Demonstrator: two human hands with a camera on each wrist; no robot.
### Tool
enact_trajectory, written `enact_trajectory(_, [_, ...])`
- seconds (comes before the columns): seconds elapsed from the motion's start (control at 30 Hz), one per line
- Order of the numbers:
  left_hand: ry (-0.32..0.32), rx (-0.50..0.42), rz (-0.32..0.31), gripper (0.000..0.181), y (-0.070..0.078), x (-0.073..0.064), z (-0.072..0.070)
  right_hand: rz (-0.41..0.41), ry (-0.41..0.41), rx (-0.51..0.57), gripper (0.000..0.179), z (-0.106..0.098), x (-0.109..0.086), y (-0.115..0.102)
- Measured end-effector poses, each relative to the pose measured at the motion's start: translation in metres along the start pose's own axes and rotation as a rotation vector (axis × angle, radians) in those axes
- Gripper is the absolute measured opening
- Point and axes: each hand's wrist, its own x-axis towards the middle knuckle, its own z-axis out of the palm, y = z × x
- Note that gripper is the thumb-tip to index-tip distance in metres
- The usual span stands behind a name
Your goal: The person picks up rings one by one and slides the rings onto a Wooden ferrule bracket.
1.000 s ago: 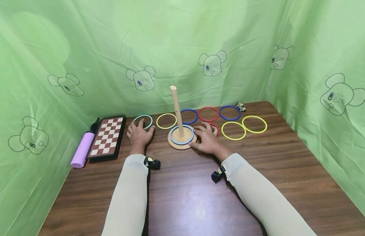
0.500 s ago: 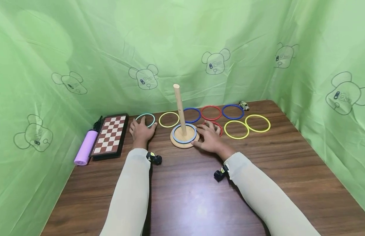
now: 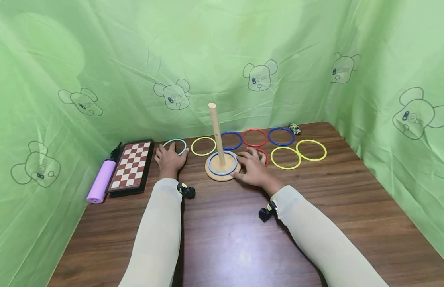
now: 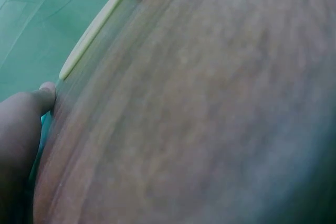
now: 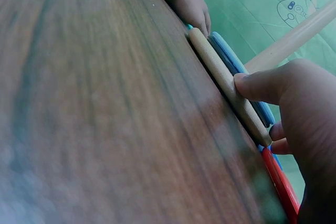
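Observation:
My left hand (image 3: 169, 160) lies over the near edge of a teal ring (image 3: 181, 141), fingers spread and relaxed. In the left wrist view its thumb (image 4: 46, 95) is beside that ring. A wooden ring-toss stand (image 3: 212, 175) has a round base and an upright peg. Light blue ring (image 3: 211, 170) lies around the peg; the right wrist view shows darker blue beneath it. My right hand (image 3: 256, 170) grips the base's right edge, its thumb (image 5: 257, 83) against the base and its fingertips at the rim. A red ring (image 3: 266, 156) is partly hidden by this hand.
Behind the stand lie yellow (image 3: 192, 149), blue (image 3: 240, 137) and red (image 3: 266, 135) rings. More blue and yellow rings lie to the right, near a toy car (image 3: 295, 128). A checkerboard (image 3: 130, 165) and a purple cylinder (image 3: 100, 183) stand left. Green curtains (image 3: 215, 52) enclose the table.
The head view shifts slightly and returns. Both hands keep their places at the teal ring and the stand; no ring moves.

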Motion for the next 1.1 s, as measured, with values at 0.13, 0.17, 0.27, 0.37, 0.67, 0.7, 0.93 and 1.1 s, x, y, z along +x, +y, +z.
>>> enact_trajectory(0.13, [-0.006, 0.018, 0.000, 0.089, -0.001, 0.002, 0.000, -0.005, 0.008, -0.012, 0.073, 0.000, 0.001, 0.000])
enact_trajectory(0.17, [-0.008, 0.021, -0.002, 0.088, -0.001, 0.002, 0.000, -0.006, 0.009, -0.015, 0.073, 0.000, 0.002, 0.000])
enact_trajectory(0.27, [-0.005, 0.017, -0.006, 0.085, -0.002, 0.001, -0.001, -0.004, 0.004, -0.025, 0.074, 0.000, 0.002, -0.001])
enact_trajectory(0.37, [0.015, -0.001, -0.004, 0.084, -0.002, -0.002, -0.003, -0.004, -0.001, -0.026, 0.074, 0.000, 0.002, -0.002])
enact_trajectory(0.67, [0.115, -0.117, 0.026, 0.083, -0.001, -0.011, -0.005, -0.004, 0.008, -0.021, 0.074, -0.001, 0.001, -0.001])
enact_trajectory(0.7, [0.127, -0.135, 0.030, 0.083, -0.001, -0.012, -0.005, -0.004, 0.010, -0.024, 0.074, 0.000, 0.001, 0.000])
enact_trajectory(0.93, [0.220, -0.310, 0.071, 0.081, -0.002, -0.023, -0.004, 0.000, 0.015, -0.020, 0.074, 0.001, 0.000, 0.001])
enact_trajectory(1.1, [0.259, -0.367, 0.115, 0.078, -0.002, -0.031, -0.005, -0.002, 0.011, -0.013, 0.074, 0.000, 0.000, 0.000])
